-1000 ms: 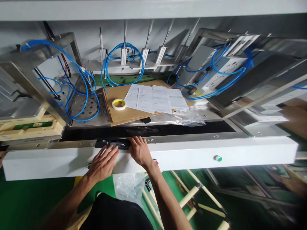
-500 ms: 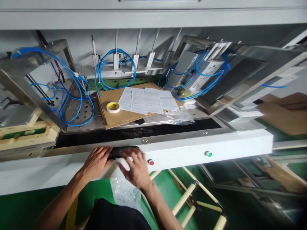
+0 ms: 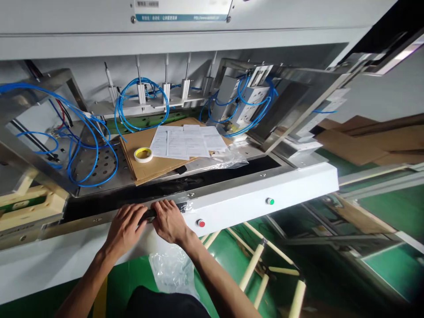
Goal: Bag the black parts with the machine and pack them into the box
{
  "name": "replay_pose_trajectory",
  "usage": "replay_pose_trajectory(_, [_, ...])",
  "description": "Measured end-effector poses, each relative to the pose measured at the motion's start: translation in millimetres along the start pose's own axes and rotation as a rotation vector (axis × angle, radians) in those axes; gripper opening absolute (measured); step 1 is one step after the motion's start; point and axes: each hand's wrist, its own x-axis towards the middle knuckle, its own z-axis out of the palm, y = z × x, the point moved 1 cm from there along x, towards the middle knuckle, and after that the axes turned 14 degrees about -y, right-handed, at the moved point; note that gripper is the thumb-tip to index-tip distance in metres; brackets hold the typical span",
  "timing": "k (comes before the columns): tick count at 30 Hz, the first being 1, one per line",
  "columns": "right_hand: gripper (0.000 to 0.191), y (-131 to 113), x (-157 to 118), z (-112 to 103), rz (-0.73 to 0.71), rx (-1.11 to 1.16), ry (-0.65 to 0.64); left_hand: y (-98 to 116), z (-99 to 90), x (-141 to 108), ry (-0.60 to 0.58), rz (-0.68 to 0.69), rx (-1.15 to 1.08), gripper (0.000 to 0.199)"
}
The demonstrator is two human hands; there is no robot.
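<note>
At the machine's white front ledge [image 3: 238, 201], my left hand [image 3: 125, 227] has its fingers closed over the left end of a long black object [image 3: 150, 213]. My right hand [image 3: 169, 221] is curled over the same object, close beside the left. Clear plastic film shows around its right end. What the black object is cannot be made out, since both hands cover most of it. Below the hands, a clear plastic bag [image 3: 172, 267] hangs in front of the ledge. A red button [image 3: 201, 223] sits just right of my right hand.
Behind the ledge, papers [image 3: 187, 141] and a tape roll [image 3: 143, 154] lie on cardboard sheets [image 3: 132, 163]. Coiled blue tubes [image 3: 142, 104] and metal cylinders stand farther back. A green button [image 3: 270, 201] is on the ledge. Cream pipe framing [image 3: 251, 267] stands below right.
My right hand, blurred and spread before, has come down and closed on the black object beside my left hand. The camera view has shifted to the right and up.
</note>
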Motion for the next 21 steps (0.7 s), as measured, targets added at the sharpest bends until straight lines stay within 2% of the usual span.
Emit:
replay_pose_trajectory(4, [0.017, 8, 23, 3, 0.05, -0.004, 0.028, -4, 12.3, 1, -0.052, 0.013, 0.003, 0.024])
replay_pose_trajectory(7, [0.016, 13, 31, 4, 0.053, -0.005, 0.057, -12, 22.5, 3, -0.137, 0.012, -0.047, 0.035])
replay_pose_trajectory(10, [0.033, 11, 20, 5, 0.03, 0.001, 0.132, -19, 28.1, 2, -0.184, 0.005, -0.055, 0.052])
replay_pose_trajectory(12, [0.035, 6, 3, 12, 0.02, 0.067, 0.263, -20, 27.1, 1, -0.197, -0.016, -0.019, 0.053])
replay_pose_trajectory(14, [0.026, -2, -19, 25, 0.075, 0.278, 0.424, -19, 22.3, 1, -0.216, -0.034, 0.013, 0.048])
replay_pose_trajectory(16, [0.021, -12, -38, 43, 0.193, 0.54, 0.525, -16, 14.9, 2, -0.243, -0.033, -0.008, 0.043])
replay_pose_trajectory(18, [0.026, -23, -50, 61, 0.3, 0.734, 0.548, -12, 6.9, 2, -0.261, -0.046, -0.118, 0.037])
replay_pose_trajectory(21, [0.035, -40, -55, 76, 0.314, 1.062, 0.459, -1, -1.6, -4, -0.335, -0.147, -0.42, 0.04])
